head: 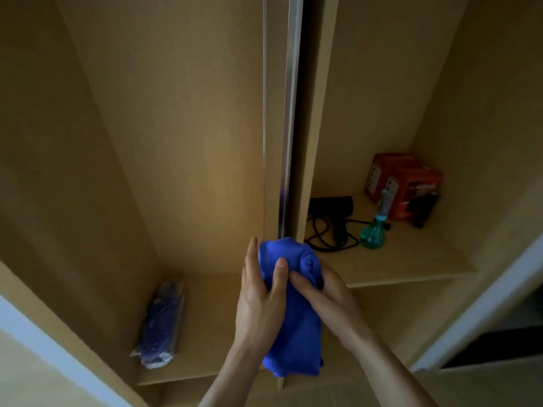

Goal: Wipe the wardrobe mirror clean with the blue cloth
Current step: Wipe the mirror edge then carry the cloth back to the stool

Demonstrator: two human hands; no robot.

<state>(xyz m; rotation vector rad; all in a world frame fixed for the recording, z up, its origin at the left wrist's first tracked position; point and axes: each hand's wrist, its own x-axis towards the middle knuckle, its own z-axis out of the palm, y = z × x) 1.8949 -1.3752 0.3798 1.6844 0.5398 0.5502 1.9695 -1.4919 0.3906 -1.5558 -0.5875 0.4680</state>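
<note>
I hold the blue cloth [293, 306] bunched between both hands, close to me, in front of the metal-edged upright [289, 113] that divides the wardrobe [191, 113]. My left hand [258, 301] pinches the cloth, thumb across the front and fingers straight up behind it. My right hand [330, 298] curls its fingers round the cloth's right side, thumb pressed on the front. The cloth's lower end hangs between my wrists.

In the left compartment, a clear plastic bag [161, 324] of something purple-blue lies on the lower shelf [211, 333]. In the right compartment, the higher shelf [411, 259] carries a black hair dryer [335, 212] with its cord looped beside it. A green spray bottle [373, 233] stands just right of the dryer, and two red boxes [408, 189] sit in the far corner.
</note>
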